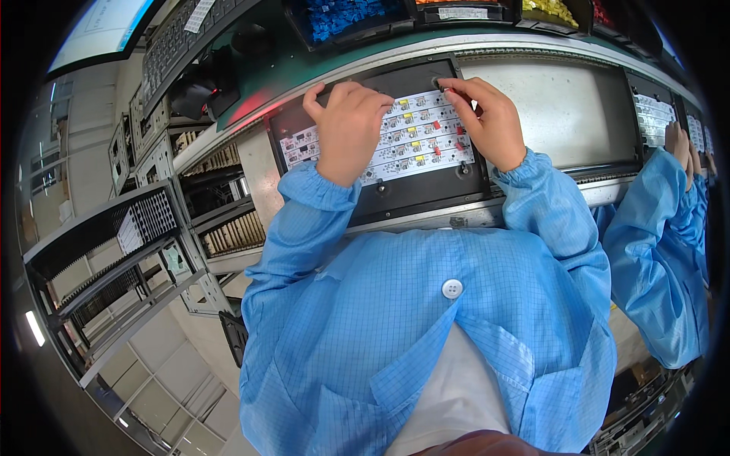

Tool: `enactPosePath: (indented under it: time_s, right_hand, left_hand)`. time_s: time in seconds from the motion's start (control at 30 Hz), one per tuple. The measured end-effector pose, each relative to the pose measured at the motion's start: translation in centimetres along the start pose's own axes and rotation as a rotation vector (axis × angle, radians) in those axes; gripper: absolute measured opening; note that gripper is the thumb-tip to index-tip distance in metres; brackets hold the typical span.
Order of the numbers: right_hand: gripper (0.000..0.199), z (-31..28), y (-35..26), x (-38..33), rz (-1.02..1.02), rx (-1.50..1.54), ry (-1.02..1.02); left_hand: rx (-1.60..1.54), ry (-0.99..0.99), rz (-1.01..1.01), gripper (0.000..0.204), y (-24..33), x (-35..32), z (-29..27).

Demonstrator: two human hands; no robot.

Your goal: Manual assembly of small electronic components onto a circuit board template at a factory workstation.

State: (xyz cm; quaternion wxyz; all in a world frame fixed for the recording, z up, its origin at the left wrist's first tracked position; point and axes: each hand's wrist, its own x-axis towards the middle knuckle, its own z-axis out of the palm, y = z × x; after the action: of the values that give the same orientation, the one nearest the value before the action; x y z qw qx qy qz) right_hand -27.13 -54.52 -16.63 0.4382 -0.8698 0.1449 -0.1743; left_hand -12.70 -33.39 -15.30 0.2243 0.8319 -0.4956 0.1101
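A panel of white circuit boards (411, 137) lies in a black carrier frame (411, 199) before me, its strips dotted with small yellow, red and black parts. Over the panel's left half bends my left hand (348, 129). Its fingers are curled, the index tip reaches the top strip, and whatever it may hold is hidden. My right hand (493, 125) is at the panel's upper right corner, thumb and forefinger closed together beside a small black knob (436, 81) on the frame. Anything between these fingertips is too small to make out.
Bins of blue parts (350, 17) and yellow parts (549, 12) line the back, with orange and red ones. A metal plate (559, 114) lies right of the frame. Farther right, a co-worker's hands (677, 144) are at another carrier (646, 114). Slotted racks (144, 220) stand left.
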Motion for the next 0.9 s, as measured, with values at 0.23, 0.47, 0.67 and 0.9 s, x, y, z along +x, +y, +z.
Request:
enactPosePath:
  time_s: [0.23,0.47,0.67,0.9]
  right_hand:
    - [0.022,0.7,0.7,-0.2,0.027,0.069,-0.001]
    - [0.02,0.8,0.6,-0.2,0.03,0.053,-0.031]
    - [0.019,1.1,0.7,0.1,0.041,0.073,0.0]
    - [0.015,1.4,1.4,2.0,-0.213,-0.126,0.023]
  left_hand:
    - [0.022,0.029,0.02,0.008,-0.1,-0.3,0.5]
    - [0.088,0.032,0.07,0.011,-0.1,-0.3,0.4]
    - [0.069,0.011,0.085,0.014,-0.8,-0.3,0.6]
    - [-0.041,0.007,-0.012,0.013,-2.0,0.7,0.3]
